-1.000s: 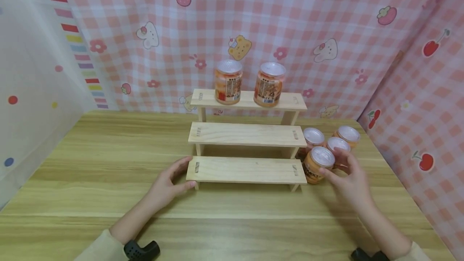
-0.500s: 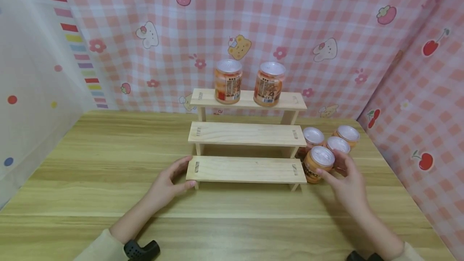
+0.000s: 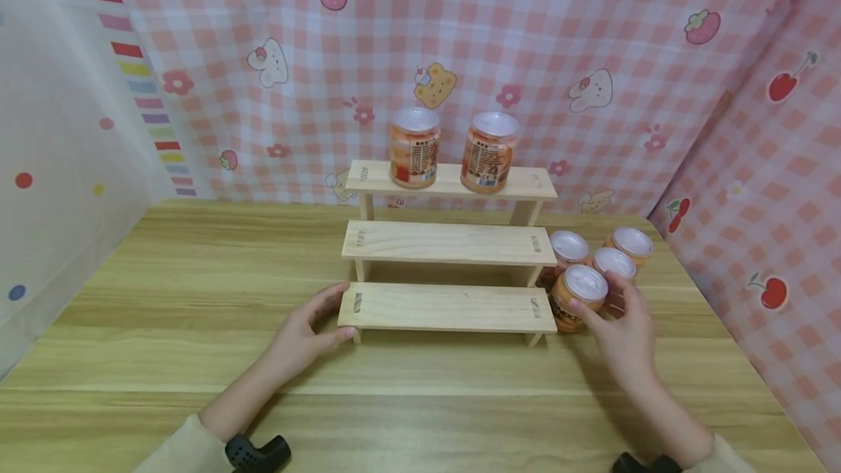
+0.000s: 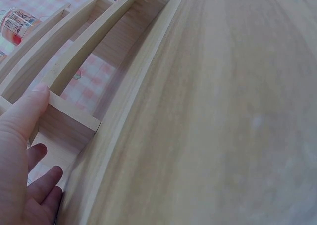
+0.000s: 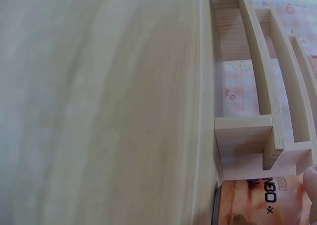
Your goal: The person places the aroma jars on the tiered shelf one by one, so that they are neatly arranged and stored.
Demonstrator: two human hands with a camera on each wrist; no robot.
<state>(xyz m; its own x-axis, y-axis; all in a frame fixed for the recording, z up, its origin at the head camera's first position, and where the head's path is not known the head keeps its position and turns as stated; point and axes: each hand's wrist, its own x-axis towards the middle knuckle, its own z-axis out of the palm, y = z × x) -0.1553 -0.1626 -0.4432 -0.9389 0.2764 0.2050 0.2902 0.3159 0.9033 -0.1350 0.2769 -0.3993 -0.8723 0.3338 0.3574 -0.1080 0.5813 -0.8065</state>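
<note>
In the head view, my left hand [image 3: 298, 338] holds the left end of the lowest step of a three-tier wooden stand [image 3: 447, 309], thumb at the front corner and a finger at the back one. In the left wrist view its thumb [image 4: 30, 108] lies on the step's corner, the other fingers loosely curled below. My right hand [image 3: 624, 334] grips the front orange jar [image 3: 570, 309] beside the stand's right end, thumb on the near side, fingers round the far right side. The right wrist view shows this jar's label [image 5: 267, 197] and only a bit of the thumb.
Behind the gripped jar stand a left jar [image 3: 568, 247], a middle jar [image 3: 614, 263] and a back jar [image 3: 631, 241], close together. The top step carries a left jar [image 3: 415, 148] and a right jar [image 3: 489, 152]. A checked cloth [image 3: 296, 93] hangs behind.
My right wrist and forearm have swung a little to the left, and the thumb has slid left along the front jar. My left hand, the stand and the jars stay put.
</note>
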